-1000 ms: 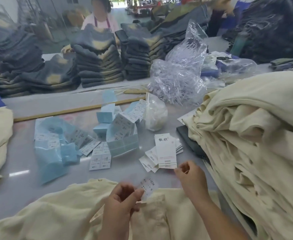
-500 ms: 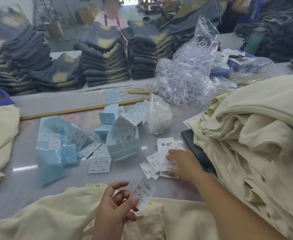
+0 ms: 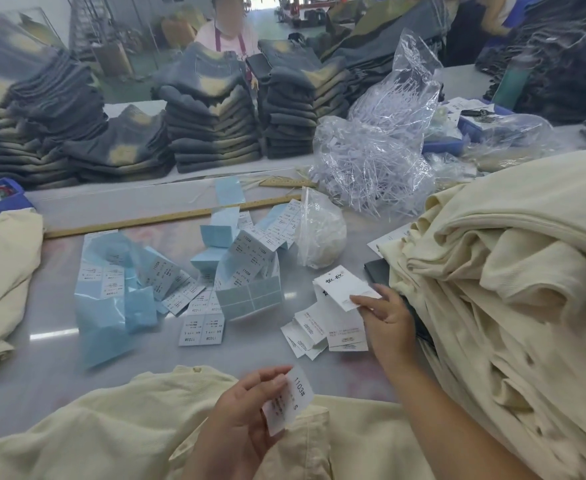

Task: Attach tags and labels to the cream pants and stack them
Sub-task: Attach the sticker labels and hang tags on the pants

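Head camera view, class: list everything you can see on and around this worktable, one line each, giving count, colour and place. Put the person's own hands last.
Cream pants: one, cream, near edge.
Cream pile: one heap, cream, right.
Folded cream stack: one, left edge.
Sticker sheets: many, blue and white, centre.
Hang tags: small pile, white, right of centre.
Ruler: one, yellow, behind the sheets.
Clear bags: several, holding white plastic strips, far right.
Dark folded garments: several stacks, grey-blue, far side.
Left hand: grip pinches a size label.
Right hand: grip pinches one lifted tag.
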Demonstrator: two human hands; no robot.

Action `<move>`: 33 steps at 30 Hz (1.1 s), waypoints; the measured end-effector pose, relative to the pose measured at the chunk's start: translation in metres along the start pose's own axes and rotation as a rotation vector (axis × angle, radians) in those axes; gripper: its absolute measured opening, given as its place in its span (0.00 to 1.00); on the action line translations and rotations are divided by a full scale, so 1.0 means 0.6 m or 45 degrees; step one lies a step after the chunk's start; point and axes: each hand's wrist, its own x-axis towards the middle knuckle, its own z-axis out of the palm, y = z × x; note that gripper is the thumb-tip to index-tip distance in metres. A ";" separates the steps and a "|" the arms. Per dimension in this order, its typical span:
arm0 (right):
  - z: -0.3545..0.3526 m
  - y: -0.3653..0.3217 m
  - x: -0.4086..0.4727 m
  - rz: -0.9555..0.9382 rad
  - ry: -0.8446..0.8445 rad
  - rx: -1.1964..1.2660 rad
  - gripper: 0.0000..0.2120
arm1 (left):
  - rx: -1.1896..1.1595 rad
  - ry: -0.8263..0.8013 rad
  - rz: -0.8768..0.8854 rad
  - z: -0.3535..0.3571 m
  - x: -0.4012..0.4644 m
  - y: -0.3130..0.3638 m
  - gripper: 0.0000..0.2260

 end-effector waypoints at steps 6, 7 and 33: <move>-0.011 -0.025 -0.042 0.495 0.070 0.681 0.13 | 0.105 -0.019 0.066 0.010 -0.010 0.002 0.11; -0.017 -0.032 -0.051 0.502 0.093 0.668 0.08 | 0.163 -0.061 0.088 0.014 -0.011 0.006 0.11; -0.123 -0.191 -0.194 -0.061 -1.081 0.648 0.26 | 0.700 -0.641 0.189 0.070 -0.059 0.012 0.18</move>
